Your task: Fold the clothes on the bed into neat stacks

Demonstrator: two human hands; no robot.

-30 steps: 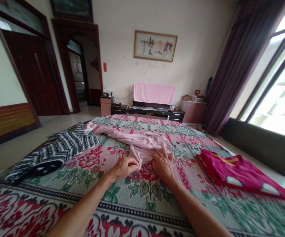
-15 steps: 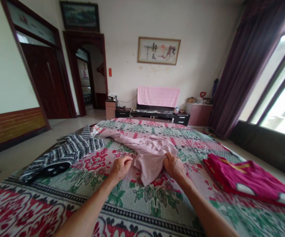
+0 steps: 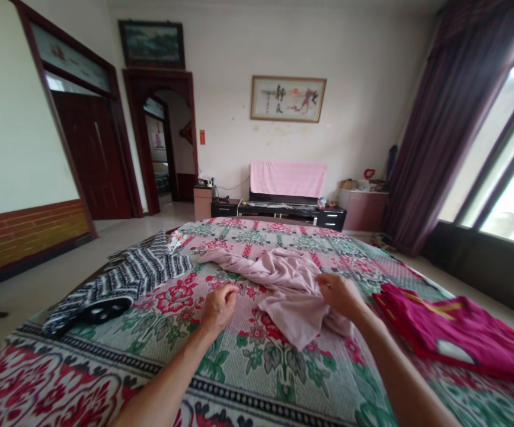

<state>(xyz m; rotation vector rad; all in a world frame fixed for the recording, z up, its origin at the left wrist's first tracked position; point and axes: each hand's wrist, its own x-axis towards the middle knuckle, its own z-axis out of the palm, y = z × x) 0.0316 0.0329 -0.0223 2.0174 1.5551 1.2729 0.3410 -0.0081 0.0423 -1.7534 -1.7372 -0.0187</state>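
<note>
A crumpled pale pink garment (image 3: pixel 290 296) lies on the flowered bedspread (image 3: pixel 181 329), one twisted part stretching back to the left. My right hand (image 3: pixel 339 295) is closed at the garment's right side, gripping its cloth; the fingertips are partly hidden. Below that hand, a fold of the cloth hangs toward the right. My left hand (image 3: pixel 221 305) is a loose fist above the bedspread, left of the garment and apart from it, with nothing visible in it.
On the left lies a black-and-white patterned garment (image 3: pixel 132 276). Folded magenta and red clothes (image 3: pixel 456 326) sit on the right. Beyond the bed stand a low black cabinet (image 3: pixel 332 218) and a pink cloth (image 3: pixel 287 178) draped over something. A purple curtain (image 3: pixel 439 130) hangs at the right.
My right hand has moved right, pulling the pink garment's near part to the right and spreading it. My left hand has stayed almost in place. The view has tilted slightly up.
</note>
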